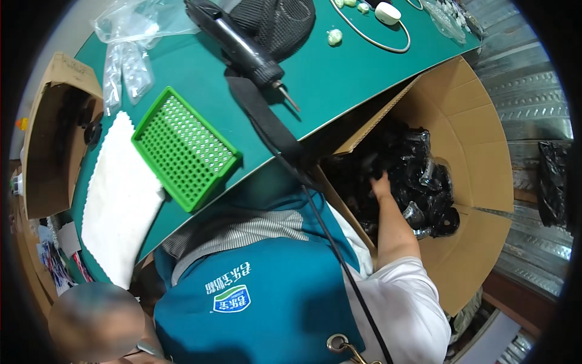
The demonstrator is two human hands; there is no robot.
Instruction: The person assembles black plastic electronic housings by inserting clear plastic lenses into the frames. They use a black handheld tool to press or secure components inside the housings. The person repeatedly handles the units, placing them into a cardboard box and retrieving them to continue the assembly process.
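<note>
Inside the cardboard box (pixel 470 130), our right hand (pixel 381 183), the only one in view, rests among black parts (pixel 407 176) around its fingers, whose grip we cannot tell.

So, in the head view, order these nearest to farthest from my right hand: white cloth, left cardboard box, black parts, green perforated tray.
From the right hand:
1. Black parts: around it.
2. Green perforated tray: to the left.
3. White cloth: left of tray.
4. Left cardboard box: far left.
</note>
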